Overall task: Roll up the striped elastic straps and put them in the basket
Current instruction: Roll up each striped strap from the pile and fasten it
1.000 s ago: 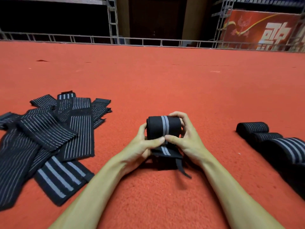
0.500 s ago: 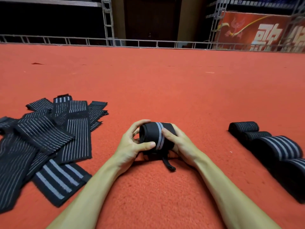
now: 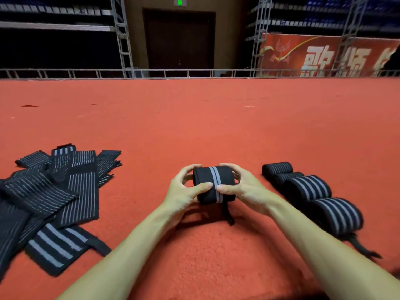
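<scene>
A black strap roll (image 3: 213, 184) with a grey centre stripe sits low over the red carpet between my hands. My left hand (image 3: 184, 190) grips its left end, thumb across the front. My right hand (image 3: 242, 187) grips its right end the same way. A short black tail (image 3: 228, 214) hangs from the roll onto the carpet. A heap of flat striped straps (image 3: 54, 191) lies at the left. Several rolled straps (image 3: 309, 189) lie in a row at the right. No basket is in view.
Red carpet (image 3: 205, 126) stretches far ahead to a low metal rail (image 3: 151, 72). Beyond it stand truss towers, a dark door and a red banner (image 3: 324, 55).
The loose end has been wound onto the roll, leaving only a short tail. Both hands shifted to hold the roll by its ends, and the view tilted up.
</scene>
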`<state>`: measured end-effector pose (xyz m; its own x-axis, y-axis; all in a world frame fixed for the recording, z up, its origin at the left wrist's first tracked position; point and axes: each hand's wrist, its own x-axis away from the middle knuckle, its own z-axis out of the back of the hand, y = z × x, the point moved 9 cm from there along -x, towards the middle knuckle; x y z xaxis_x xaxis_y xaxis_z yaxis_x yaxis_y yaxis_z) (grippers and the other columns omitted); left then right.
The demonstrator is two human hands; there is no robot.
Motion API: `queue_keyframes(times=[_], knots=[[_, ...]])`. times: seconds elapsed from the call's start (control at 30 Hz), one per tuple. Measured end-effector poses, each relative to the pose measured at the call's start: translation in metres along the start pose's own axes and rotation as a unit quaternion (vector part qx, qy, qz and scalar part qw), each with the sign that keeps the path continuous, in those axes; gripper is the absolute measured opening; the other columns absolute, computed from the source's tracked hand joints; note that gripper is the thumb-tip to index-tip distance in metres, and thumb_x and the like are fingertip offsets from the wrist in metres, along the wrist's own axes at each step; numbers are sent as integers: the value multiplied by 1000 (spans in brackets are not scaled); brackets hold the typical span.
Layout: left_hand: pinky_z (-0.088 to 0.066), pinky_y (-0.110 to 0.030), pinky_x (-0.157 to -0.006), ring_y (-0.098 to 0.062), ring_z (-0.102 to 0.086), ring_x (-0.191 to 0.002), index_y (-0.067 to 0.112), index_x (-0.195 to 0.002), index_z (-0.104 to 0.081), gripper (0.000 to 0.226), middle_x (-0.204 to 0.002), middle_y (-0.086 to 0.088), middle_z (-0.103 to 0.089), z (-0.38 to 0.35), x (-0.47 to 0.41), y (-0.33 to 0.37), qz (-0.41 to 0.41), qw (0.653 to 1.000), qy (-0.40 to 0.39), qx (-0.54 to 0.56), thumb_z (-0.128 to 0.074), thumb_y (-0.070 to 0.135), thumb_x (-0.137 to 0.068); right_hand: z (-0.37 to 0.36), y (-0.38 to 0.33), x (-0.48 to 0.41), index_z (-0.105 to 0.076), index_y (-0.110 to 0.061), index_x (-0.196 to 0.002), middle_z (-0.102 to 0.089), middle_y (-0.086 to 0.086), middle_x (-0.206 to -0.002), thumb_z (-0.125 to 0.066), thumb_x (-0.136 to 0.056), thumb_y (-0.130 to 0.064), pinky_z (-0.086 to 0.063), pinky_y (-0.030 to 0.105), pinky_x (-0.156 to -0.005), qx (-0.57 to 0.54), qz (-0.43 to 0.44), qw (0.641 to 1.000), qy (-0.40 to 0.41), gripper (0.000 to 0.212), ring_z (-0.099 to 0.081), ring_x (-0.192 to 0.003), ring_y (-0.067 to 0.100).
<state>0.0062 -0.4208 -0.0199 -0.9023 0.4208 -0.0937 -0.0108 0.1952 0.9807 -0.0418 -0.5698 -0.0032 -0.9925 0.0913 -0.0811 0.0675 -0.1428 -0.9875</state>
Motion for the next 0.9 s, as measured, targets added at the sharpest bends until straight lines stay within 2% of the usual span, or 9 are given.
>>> queue_keyframes(times=[0.1,0.17,0.27,0.4,0.5,0.6,0.67,0.73,0.9], knots=[[-57,-50,-79,-18,-65,-96,29,-105,-65,47,-104,-3,-67,-4,-6,-1,-7,1000,29,-8,-82,9,-65,9,-14,-5,-52,-17,-131,-61,1,-121,-81,-75,-22,-49,9,-79,176,0,984,-17,63,-61,-100,4],[-58,-49,-76,-18,-66,-90,26,-105,-63,44,-103,-6,-66,-5,-11,-10,7,999,36,4,-79,3,-72,11,-27,-8,-52,-18,-132,-60,-3,-122,-81,-74,-34,-43,6,-79,329,16,944,-21,67,-58,-102,5],[-58,-51,-73,-28,-67,-97,25,-106,-62,43,-109,-11,-65,-37,-30,-27,29,999,16,-2,-77,1,-74,46,-29,-13,-51,-15,-135,-58,-1,-131,-79,-73,-42,-38,18,-92,465,8,885,-22,73,-53,-117,14],[-59,-42,-67,-32,-65,-102,23,-107,-59,42,-112,-12,-63,-69,-59,-41,53,999,6,-1,-77,2,-75,78,-24,-24,-50,-19,-135,-55,5,-130,-73,-78,-48,-37,37,-98,590,-4,807,-2,68,-46,-122,26],[-60,-40,-70,-23,-62,-104,24,-110,-57,42,-116,-8,-58,-79,-78,-52,48,997,-9,-51,-79,15,-76,86,-12,-33,-52,-25,-134,-49,2,-131,-69,-78,-54,-31,40,-95,645,-9,764,2,65,-37,-118,27],[-52,-34,-91,-12,-55,-108,29,-116,-55,47,-120,0,-49,-79,-92,-53,-9,975,-29,-222,-74,44,-76,86,-6,-39,-53,-27,-133,-49,0,-131,-69,-77,-55,-28,39,-94,650,2,760,16,65,-36,-117,25],[-37,-23,-96,-10,-45,-108,25,-124,-54,45,-117,2,-46,-76,-95,-48,-51,938,-29,-343,-64,45,-85,84,-4,-40,-53,-28,-133,-51,-1,-129,-69,-77,-55,-27,38,-92,649,6,760,28,65,-37,-116,25],[-30,-26,-96,-15,-40,-113,28,-128,-53,47,-117,2,-49,-70,-96,-48,-49,906,-31,-420,-55,53,-88,79,-5,-41,-54,-28,-132,-52,-1,-126,-69,-77,-54,-25,37,-90,650,13,759,32,62,-37,-114,24],[-27,-32,-107,-22,-33,-125,27,-143,-37,54,-133,-5,-41,-52,-70,-38,-12,887,-87,-453,-48,48,-94,57,-24,-34,-54,-25,-127,-51,0,-127,-68,-81,-38,-27,40,-90,700,34,712,38,50,-37,-114,27]])
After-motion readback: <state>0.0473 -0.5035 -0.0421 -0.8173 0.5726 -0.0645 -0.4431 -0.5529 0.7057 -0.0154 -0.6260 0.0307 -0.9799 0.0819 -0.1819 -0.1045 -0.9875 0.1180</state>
